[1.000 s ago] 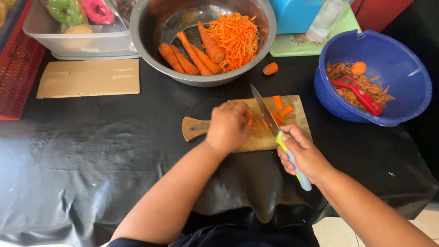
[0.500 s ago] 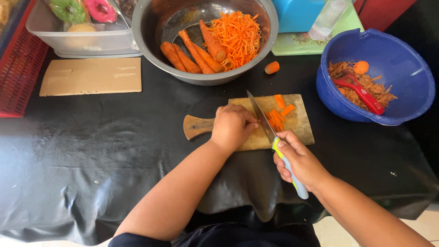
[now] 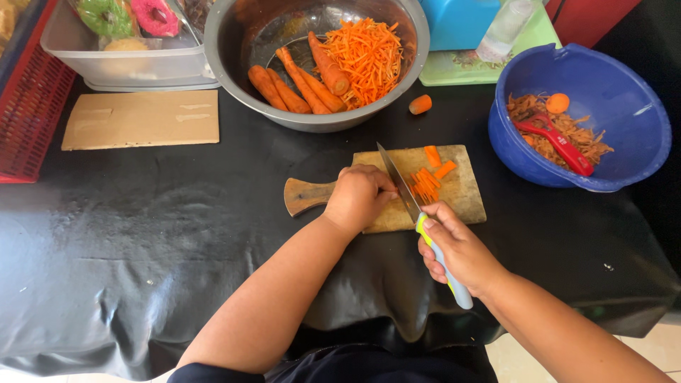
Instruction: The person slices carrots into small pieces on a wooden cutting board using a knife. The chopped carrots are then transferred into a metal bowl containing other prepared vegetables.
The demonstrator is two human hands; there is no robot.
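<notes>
Black cloth (image 3: 142,234) covers table; right hand (image 3: 457,248) clamped on knife (image 3: 418,213), left hand (image 3: 358,198) curled on cutting board (image 3: 464,198).

Orange carrot strips (image 3: 425,186) lie on a tan wooden cutting board (image 3: 461,202), the knife (image 3: 425,230) has a grey-and-lime handle, the counter (image 3: 142,248) is covered in black, the metal bowl (image 3: 234,42) is silvery, and the plastic bowl (image 3: 624,85) is blue with a red peeler (image 3: 557,142).
</notes>
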